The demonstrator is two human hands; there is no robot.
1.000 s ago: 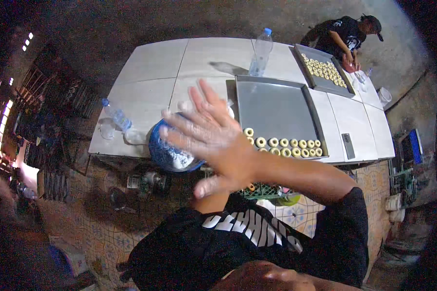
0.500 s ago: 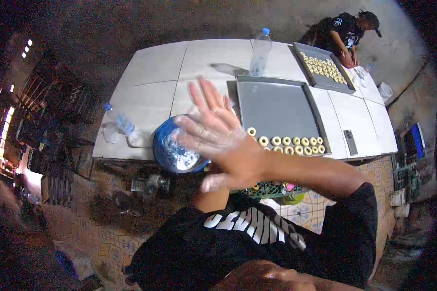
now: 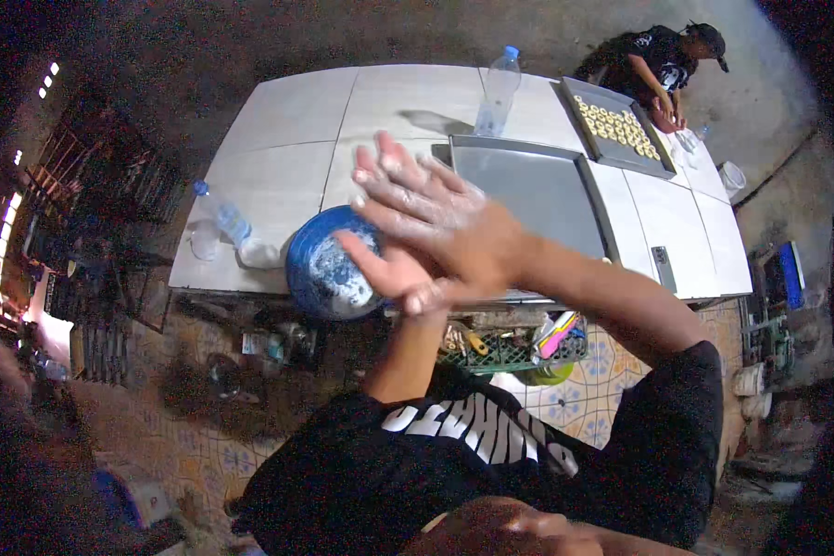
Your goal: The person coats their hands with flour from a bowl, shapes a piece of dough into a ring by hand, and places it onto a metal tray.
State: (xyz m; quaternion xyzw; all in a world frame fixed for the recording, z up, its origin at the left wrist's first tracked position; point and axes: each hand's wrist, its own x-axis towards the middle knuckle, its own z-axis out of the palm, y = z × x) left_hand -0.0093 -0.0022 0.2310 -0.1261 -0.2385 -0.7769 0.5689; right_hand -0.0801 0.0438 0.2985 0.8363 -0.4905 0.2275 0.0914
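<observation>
My right hand (image 3: 440,218) lies across my left hand (image 3: 394,269), palm against palm, above the table's near edge. Both have their fingers stretched out, and white powder coats the right one. Much of the left hand is hidden beneath the right. Just left of them, partly behind the left hand, stands a blue bowl (image 3: 304,264) with white powder in it. Beyond my hands and right forearm sits a grey metal tray (image 3: 537,185). My forearm covers nearly all of its near side, where the earlier frame shows ring-shaped dough pieces.
A clear bottle (image 3: 499,102) stands behind the tray. Another bottle (image 3: 230,221) lies at the table's left. Far right, a second tray (image 3: 641,169) holds many dough rings beside a person (image 3: 663,69). A dark phone (image 3: 664,267) lies right; a green crate (image 3: 519,360) sits below the table edge.
My right hand has shifted slightly up and right over the left, and its fingers now slant across it. More of the left hand's thumb side shows. The view has tilted a little.
</observation>
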